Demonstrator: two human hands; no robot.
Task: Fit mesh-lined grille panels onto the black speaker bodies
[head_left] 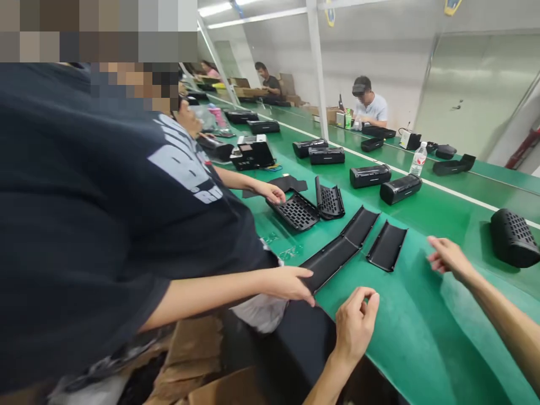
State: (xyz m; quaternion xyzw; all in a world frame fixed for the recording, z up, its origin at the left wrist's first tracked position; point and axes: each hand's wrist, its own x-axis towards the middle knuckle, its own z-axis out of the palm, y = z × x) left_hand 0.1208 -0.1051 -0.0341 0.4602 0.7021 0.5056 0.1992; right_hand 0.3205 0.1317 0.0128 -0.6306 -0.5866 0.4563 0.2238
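Black plastic panel (pixel 331 264) lies on the green conveyor surface (pixel 405 337), just beyond the open, empty left hand (pixel 354 326); the right hand (pixel 449 259) is open too. A co-worker's hand (pixel 287 284) on its near end could drag it off the near edge.

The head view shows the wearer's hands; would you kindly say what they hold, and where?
Nothing: the left hand and right hand are both empty.

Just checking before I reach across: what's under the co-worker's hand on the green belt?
The co-worker's hand sits on the end of a long black plastic panel on the green belt; whatever lies beneath the hand is hidden.
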